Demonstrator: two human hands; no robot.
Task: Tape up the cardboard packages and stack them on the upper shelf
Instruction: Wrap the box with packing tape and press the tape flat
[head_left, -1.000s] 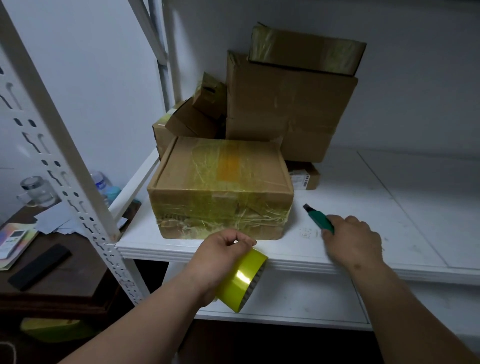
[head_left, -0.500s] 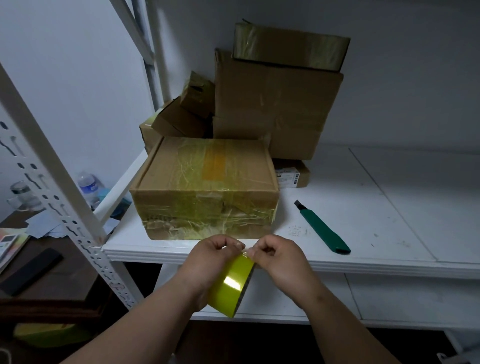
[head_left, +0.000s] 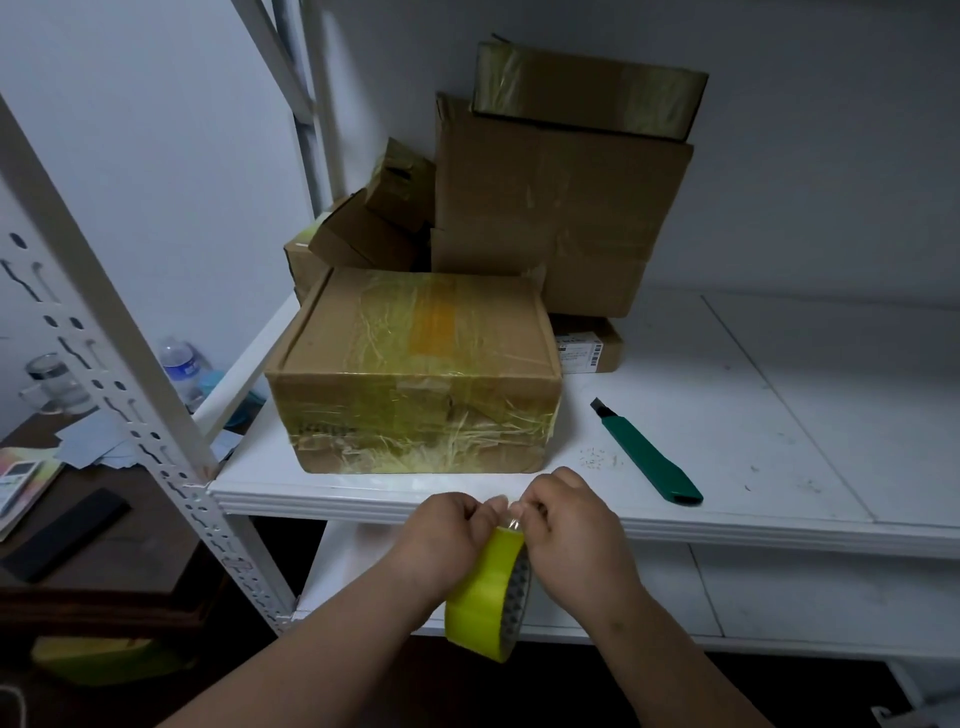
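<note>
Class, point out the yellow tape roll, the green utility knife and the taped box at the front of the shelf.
yellow tape roll (head_left: 480, 597), head view, outer yellow band.
green utility knife (head_left: 652, 460), head view, middle of handle.
taped box (head_left: 415, 338), head view, top face.

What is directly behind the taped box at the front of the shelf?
Behind the taped box stands a tall cardboard box with a flat taped package on top, and smaller boxes to its left. Their lower parts are hidden.

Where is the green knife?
The green utility knife lies on the white shelf, right of the taped cardboard box, beyond the right hand.
</note>
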